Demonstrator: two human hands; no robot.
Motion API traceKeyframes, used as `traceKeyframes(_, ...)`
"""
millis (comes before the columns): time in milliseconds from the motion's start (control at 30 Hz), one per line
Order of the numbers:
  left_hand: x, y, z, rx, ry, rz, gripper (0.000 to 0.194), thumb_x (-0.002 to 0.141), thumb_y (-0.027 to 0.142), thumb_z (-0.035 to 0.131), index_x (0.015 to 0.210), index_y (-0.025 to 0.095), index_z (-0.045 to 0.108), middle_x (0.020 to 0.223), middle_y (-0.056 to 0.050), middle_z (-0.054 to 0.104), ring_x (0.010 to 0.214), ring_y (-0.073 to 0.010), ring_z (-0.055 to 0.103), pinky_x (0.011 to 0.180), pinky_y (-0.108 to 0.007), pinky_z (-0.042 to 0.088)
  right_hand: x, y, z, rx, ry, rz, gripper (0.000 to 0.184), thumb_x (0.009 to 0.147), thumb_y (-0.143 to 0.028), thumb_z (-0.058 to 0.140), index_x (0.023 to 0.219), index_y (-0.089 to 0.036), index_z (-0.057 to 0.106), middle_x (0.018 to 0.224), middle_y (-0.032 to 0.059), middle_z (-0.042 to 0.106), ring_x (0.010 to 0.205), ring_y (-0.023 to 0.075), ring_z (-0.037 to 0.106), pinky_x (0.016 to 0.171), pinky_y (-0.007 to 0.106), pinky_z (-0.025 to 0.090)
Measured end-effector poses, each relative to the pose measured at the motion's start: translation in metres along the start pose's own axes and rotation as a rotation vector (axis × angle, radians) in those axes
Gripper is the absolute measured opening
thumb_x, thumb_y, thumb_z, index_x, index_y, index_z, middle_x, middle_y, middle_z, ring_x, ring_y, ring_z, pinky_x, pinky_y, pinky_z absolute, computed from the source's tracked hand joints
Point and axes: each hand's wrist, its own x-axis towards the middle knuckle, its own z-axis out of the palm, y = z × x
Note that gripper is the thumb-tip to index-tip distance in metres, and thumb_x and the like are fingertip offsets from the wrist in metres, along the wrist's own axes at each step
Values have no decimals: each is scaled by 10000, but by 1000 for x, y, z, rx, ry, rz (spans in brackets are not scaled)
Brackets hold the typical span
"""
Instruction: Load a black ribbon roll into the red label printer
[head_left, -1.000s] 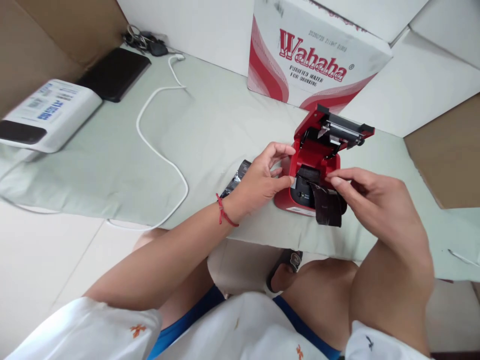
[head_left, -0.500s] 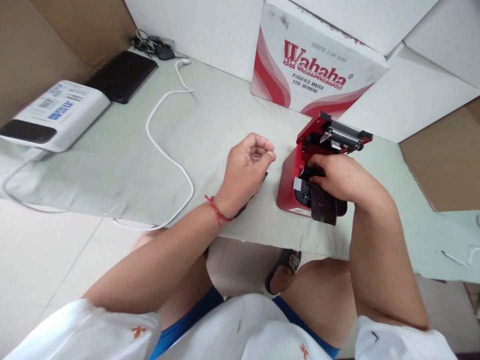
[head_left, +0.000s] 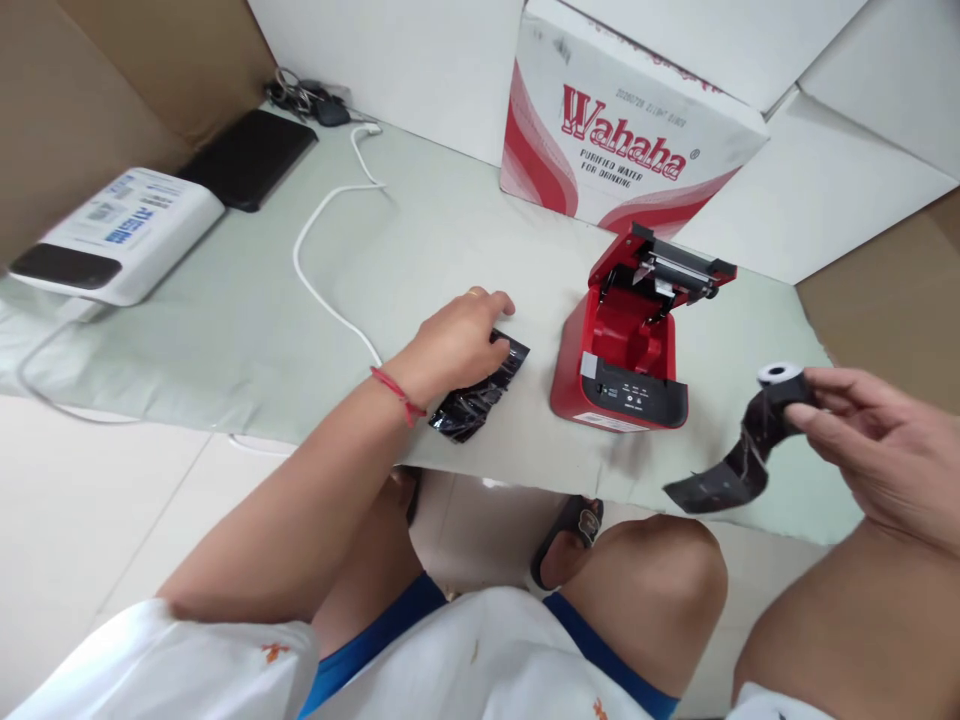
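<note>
My right hand pinches a small roll of black label paper with a white core. The roll's loose tail curls down to the left above the table's front edge. My left hand lies over a crumpled, shiny black plastic wrapper, its thumb and fingers apart; the palm covers part of the wrapper. Between my hands stands a red label printer with its lid raised. Its red inner compartment holds nothing, and a black button panel is at the front.
A Wahaha carton stands behind the printer. On the left are a white power bank, a black phone, keys and a white cable. White walls and brown cardboard border the pale green table cover.
My right hand has lifted the black label roll out of the printer and carried it right. My left hand has moved slightly left and down onto the black wrapper, its fingers opening.
</note>
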Motion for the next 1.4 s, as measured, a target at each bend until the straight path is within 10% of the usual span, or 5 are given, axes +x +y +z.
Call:
traceKeyframes(267, -2, 0, -9, 128, -106, -7, 443, 799, 163, 697, 1226, 259, 769, 1319, -134, 787, 1146, -384, 743, 870, -441, 579, 12, 63, 45, -241, 34, 80, 492, 743, -647, 956, 1021, -249, 874, 901, 82, 827, 625, 223, 620, 625, 423, 531)
traceKeyframes(500, -4, 6, -24, -302, -174, 149, 259, 851, 328, 806, 1093, 237, 823, 905, -28, 754, 785, -222, 680, 741, -346, 523, -15, -1, 65, -111, 261, -51, 325, 1043, -606, 795, 1159, -316, 885, 1023, 59, 845, 742, 204, 671, 662, 374, 534)
traceKeyframes(667, -21, 17, -38, -814, -311, 499, 271, 835, 352, 977, 1064, 248, 877, 948, -41, 821, 814, -200, 720, 746, -344, 590, -40, -67, 95, 98, 62, -272, 143, 1060, -462, 846, 1126, -355, 914, 1106, 40, 889, 948, 224, 800, 768, 366, 629)
traceKeyframes(933, -36, 42, -10, -1086, -224, 541, 322, 915, 371, 977, 1147, 244, 794, 839, 13, 658, 683, -145, 576, 619, -320, 488, -39, -106, 107, 160, -117, -432, 223, 1085, -457, 819, 1282, -389, 898, 1044, 20, 834, 879, 192, 708, 762, 364, 594)
traceKeyframes(1400, -32, 50, 24, -536, 206, 715, 308, 960, 130, 559, 1232, 240, 654, 1193, -70, 791, 986, -219, 753, 899, -367, 603, 11, -77, 82, -247, -209, -375, 453, 1020, -613, 814, 1391, -360, 866, 1108, 65, 812, 977, 270, 752, 899, 468, 666)
